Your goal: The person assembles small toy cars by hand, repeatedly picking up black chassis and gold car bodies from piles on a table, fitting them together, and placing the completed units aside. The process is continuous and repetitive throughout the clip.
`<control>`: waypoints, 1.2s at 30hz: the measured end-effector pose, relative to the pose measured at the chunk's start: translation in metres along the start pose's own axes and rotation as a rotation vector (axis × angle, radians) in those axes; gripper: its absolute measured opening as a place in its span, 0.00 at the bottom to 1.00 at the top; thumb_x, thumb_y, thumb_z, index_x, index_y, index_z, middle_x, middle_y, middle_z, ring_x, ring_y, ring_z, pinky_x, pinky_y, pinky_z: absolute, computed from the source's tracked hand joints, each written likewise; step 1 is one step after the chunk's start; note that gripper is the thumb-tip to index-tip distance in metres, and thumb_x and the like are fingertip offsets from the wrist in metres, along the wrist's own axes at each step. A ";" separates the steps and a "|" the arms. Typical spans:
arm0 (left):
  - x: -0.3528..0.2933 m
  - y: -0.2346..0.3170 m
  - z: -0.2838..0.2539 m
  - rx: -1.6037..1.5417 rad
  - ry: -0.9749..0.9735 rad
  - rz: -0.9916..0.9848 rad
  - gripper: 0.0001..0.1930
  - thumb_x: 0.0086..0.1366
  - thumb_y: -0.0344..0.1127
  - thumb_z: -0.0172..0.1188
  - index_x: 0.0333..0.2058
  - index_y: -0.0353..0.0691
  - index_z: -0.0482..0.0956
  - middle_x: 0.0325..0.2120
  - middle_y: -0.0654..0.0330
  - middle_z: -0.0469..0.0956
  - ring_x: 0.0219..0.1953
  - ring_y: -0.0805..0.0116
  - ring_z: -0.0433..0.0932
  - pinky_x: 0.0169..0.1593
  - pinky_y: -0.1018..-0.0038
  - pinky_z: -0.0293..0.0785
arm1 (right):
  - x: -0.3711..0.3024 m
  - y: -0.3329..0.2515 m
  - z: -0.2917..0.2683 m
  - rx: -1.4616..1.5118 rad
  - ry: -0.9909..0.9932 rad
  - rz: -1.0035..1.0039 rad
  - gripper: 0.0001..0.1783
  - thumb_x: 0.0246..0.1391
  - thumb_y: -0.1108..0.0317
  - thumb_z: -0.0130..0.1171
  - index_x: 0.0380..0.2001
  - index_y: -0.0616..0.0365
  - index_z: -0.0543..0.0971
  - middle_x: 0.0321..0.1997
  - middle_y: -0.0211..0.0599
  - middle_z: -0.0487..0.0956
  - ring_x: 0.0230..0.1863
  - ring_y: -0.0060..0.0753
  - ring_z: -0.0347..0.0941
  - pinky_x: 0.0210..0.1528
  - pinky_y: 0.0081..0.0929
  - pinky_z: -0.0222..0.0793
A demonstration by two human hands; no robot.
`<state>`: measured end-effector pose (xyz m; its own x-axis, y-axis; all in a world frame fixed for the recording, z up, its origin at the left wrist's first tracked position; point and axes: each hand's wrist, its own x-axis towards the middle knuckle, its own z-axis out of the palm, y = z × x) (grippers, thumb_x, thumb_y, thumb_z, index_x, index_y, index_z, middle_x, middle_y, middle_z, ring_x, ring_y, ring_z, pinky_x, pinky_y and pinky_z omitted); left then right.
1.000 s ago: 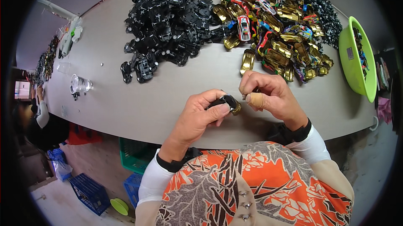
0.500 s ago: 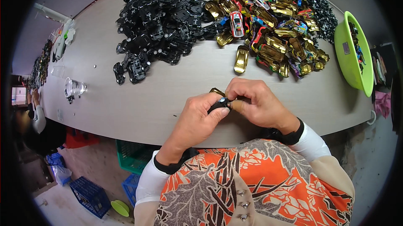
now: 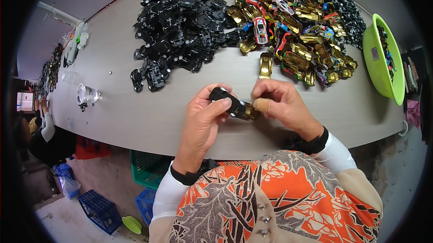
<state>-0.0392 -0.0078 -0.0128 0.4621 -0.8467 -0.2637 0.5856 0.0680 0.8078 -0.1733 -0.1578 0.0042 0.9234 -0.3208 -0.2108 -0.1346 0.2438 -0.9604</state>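
Observation:
A toy car with a black chassis (image 3: 221, 98) and a gold body part (image 3: 250, 112) is held in front of me, above the table's near side. My left hand (image 3: 201, 116) grips the black part, with the thumb pressed on top. At the gold end, the bent fingers of my right hand (image 3: 283, 106) pinch together; a tan wrap covers one digit, and the exact contact is partly hidden. Just beyond, a single gold toy car body (image 3: 265, 66) lies on the table. Behind it spreads a heap of gold and coloured car bodies (image 3: 297, 56).
A large heap of black chassis (image 3: 180, 26) covers the table's far left. Small dark wheel parts (image 3: 347, 22) pile up at the back right. A lime-green basin (image 3: 370, 62) stands at the right edge, a clear cup (image 3: 85, 94) at left. Another person (image 3: 49, 137) sits far left.
The toy car has turned in my hands, so its black chassis now shows lengthwise. My left hand has rolled palm-up around it, and my right hand has shifted slightly right. The view has moved a little.

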 end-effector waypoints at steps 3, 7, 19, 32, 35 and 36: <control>-0.002 -0.005 0.000 -0.005 -0.086 -0.004 0.17 0.59 0.30 0.57 0.47 0.35 0.68 0.32 0.60 0.74 0.38 0.71 0.74 0.40 0.73 0.75 | 0.001 -0.001 -0.005 0.025 0.016 -0.072 0.02 0.50 0.76 0.53 0.29 0.59 0.73 0.23 0.21 0.70 0.21 0.09 0.62 0.21 0.11 0.58; -0.011 0.003 0.006 0.061 -0.188 -0.087 0.18 0.60 0.31 0.57 0.48 0.34 0.67 0.33 0.59 0.73 0.35 0.68 0.76 0.36 0.70 0.78 | 0.001 -0.004 -0.005 0.015 -0.061 -0.132 0.01 0.49 0.76 0.53 0.28 0.60 0.73 0.24 0.23 0.71 0.22 0.11 0.64 0.24 0.13 0.61; -0.021 0.000 0.008 0.315 -0.165 -0.123 0.08 0.55 0.27 0.58 0.35 0.35 0.74 0.24 0.69 0.72 0.24 0.85 0.67 0.27 0.87 0.63 | -0.003 -0.002 -0.003 0.025 -0.249 -0.063 0.03 0.48 0.74 0.57 0.28 0.62 0.75 0.25 0.25 0.71 0.24 0.14 0.66 0.25 0.14 0.63; -0.046 0.001 0.006 0.775 -0.084 -0.013 0.06 0.51 0.27 0.59 0.30 0.33 0.75 0.20 0.71 0.70 0.24 0.85 0.64 0.28 0.85 0.61 | -0.009 0.012 0.024 -0.499 -0.217 -0.197 0.05 0.43 0.77 0.56 0.28 0.62 0.75 0.22 0.45 0.74 0.24 0.41 0.72 0.27 0.31 0.65; -0.063 0.013 -0.001 0.886 -0.112 -0.006 0.07 0.50 0.26 0.59 0.29 0.32 0.75 0.19 0.64 0.72 0.22 0.80 0.68 0.27 0.82 0.64 | -0.008 0.021 0.029 -0.474 -0.388 -0.330 0.09 0.43 0.75 0.56 0.32 0.60 0.74 0.24 0.43 0.75 0.26 0.47 0.71 0.30 0.36 0.67; -0.069 0.017 -0.007 0.922 -0.133 -0.006 0.07 0.49 0.26 0.59 0.29 0.32 0.75 0.19 0.61 0.73 0.22 0.78 0.69 0.27 0.80 0.65 | -0.011 0.012 0.030 -0.408 -0.482 -0.123 0.09 0.43 0.75 0.56 0.32 0.61 0.74 0.27 0.43 0.75 0.29 0.46 0.72 0.32 0.35 0.67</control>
<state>-0.0565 0.0549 0.0157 0.3474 -0.9030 -0.2528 -0.1991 -0.3345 0.9211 -0.1742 -0.1241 0.0004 0.9860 0.1463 -0.0800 -0.0552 -0.1665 -0.9845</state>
